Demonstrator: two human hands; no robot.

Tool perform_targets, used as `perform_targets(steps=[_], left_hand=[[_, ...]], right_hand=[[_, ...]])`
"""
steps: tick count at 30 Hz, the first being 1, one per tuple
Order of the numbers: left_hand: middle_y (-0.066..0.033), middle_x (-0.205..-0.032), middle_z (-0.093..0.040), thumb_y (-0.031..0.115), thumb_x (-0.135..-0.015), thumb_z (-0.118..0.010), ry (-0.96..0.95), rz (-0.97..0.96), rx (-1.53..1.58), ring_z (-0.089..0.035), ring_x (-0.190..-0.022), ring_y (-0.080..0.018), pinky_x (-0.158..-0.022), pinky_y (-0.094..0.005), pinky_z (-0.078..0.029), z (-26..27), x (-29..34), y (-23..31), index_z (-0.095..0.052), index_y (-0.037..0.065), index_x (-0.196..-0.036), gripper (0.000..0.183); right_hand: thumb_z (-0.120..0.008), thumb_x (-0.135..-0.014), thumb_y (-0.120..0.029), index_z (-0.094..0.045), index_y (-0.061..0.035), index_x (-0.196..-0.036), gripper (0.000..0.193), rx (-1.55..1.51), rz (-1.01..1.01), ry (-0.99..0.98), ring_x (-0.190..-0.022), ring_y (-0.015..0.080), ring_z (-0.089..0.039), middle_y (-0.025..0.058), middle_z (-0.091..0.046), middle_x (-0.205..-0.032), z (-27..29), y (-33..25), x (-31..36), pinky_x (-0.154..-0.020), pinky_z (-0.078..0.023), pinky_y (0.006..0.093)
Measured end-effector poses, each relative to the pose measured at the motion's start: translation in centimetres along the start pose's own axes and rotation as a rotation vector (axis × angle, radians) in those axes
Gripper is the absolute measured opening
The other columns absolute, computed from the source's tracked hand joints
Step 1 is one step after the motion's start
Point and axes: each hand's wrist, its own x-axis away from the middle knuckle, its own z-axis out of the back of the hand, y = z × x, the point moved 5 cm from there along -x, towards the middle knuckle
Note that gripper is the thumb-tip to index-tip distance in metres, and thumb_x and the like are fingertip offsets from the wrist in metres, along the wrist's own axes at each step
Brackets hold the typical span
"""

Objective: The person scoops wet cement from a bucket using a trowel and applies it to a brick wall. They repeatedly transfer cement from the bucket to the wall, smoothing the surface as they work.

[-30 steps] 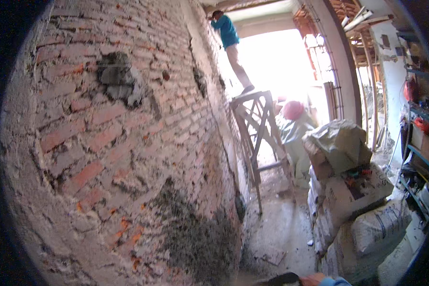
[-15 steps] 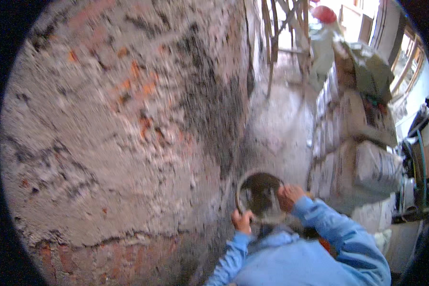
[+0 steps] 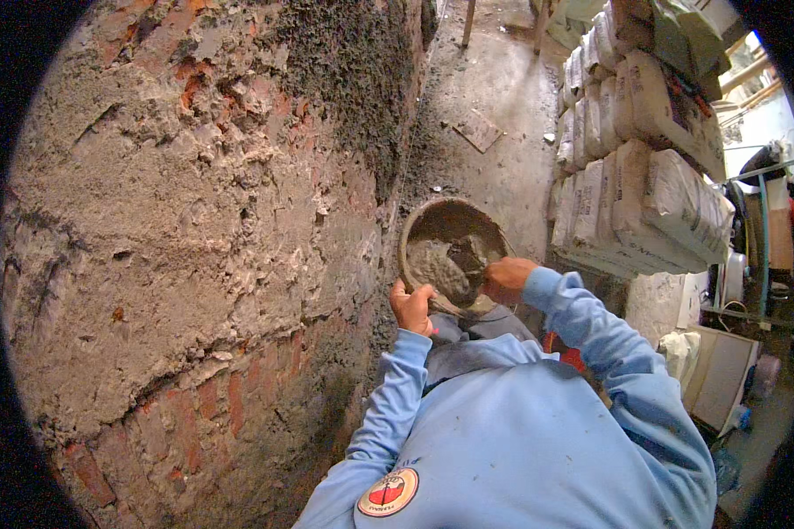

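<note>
A round bucket (image 3: 412,231) with grey wet mortar (image 3: 438,269) inside stands in front of my body, close to the wall. My left hand (image 3: 412,309) grips its near left rim, thumb over the edge. At the right side of the bucket, my right hand (image 3: 505,280) is closed around what looks like a trowel (image 3: 468,257). Its dark, mortar-smeared blade dips into the mortar, and its handle is hidden in my fist. Both arms wear light blue sleeves.
A rough wall (image 3: 194,264) of crumbling plaster and exposed brick fills the left. Stacked filled sacks (image 3: 626,198) stand to the right. A flat broken piece (image 3: 479,130) lies on the dusty floor ahead. A pale box (image 3: 719,375) and other clutter are at the far right.
The view has tipped downward and sharpened, so the bucket sits higher in the picture. Mortar inside it now shows clearly. My left hand stays at the rim, my right at the bucket's right side.
</note>
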Motion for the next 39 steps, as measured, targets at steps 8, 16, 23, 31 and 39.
perform_targets(steps=[8, 16, 23, 31, 39], left_hand=[[-0.0017, -0.072, -0.059, -0.008, -0.064, -0.057, 0.086, 0.026, -0.027, -0.053, -0.061, -0.0128, -0.053, -0.0263, -0.042, 0.2, 1.4, -0.6, -0.057, 0.003, -0.080, 0.020], [-0.0016, -0.070, -0.056, -0.008, -0.061, -0.058, 0.111, -0.030, 0.024, -0.050, -0.059, -0.0129, -0.053, -0.0272, -0.043, -2.7, 3.3, 1.2, -0.055, 0.003, -0.079, 0.021], [-0.0012, -0.071, -0.054, -0.007, -0.061, -0.057, 0.142, -0.082, 0.054, -0.049, -0.060, -0.0137, -0.054, -0.0277, -0.042, -3.4, 3.9, -0.2, -0.054, 0.003, -0.079, 0.021], [-0.0058, -0.073, -0.054, -0.007, -0.061, -0.058, 0.336, 0.040, 0.079, -0.053, -0.061, -0.0210, -0.048, -0.0337, -0.044, -2.0, 4.5, -2.7, -0.051, 0.004, -0.083, 0.025], [-0.0055, -0.075, -0.059, -0.005, -0.065, -0.058, 0.426, -0.090, 0.020, -0.055, -0.057, -0.0198, -0.052, -0.0336, -0.046, 1.4, 5.9, -2.8, -0.057, 0.001, -0.092, 0.027]], right_hand=[[-0.053, -0.080, -0.024, -0.061, -0.0020, -0.078, 0.024, 0.255, -0.126, -0.043, -0.067, 0.0383, -0.062, 0.0194, -0.061, -0.069, 0.1, 3.4, 1.8, -0.058, -0.049, 0.0480], [-0.053, -0.091, -0.033, -0.058, -0.0050, -0.080, 0.030, -1.280, -0.167, -0.329, -0.051, 0.0107, -0.049, 0.0002, -0.051, -0.062, -3.5, 5.0, 1.2, -0.045, -0.038, 0.0262], [-0.053, -0.092, -0.035, -0.056, -0.0049, -0.080, 0.033, -1.182, -0.007, -0.123, -0.055, 0.0096, -0.046, -0.0013, -0.047, -0.062, 0.0, 7.0, 3.2, -0.049, -0.037, 0.0264], [-0.053, -0.091, -0.032, -0.060, 0.0001, -0.102, 0.035, -1.689, 0.016, -0.054, -0.066, 0.0166, -0.056, 0.0064, -0.060, -0.081, 4.9, 6.4, 5.0, -0.058, -0.046, 0.0307], [-0.055, -0.088, -0.031, -0.051, 0.0002, -0.115, 0.042, -1.817, 0.608, 0.510, -0.068, 0.0147, -0.055, 0.0075, -0.058, -0.085, 21.8, 3.8, 10.2, -0.057, -0.046, 0.0294]])
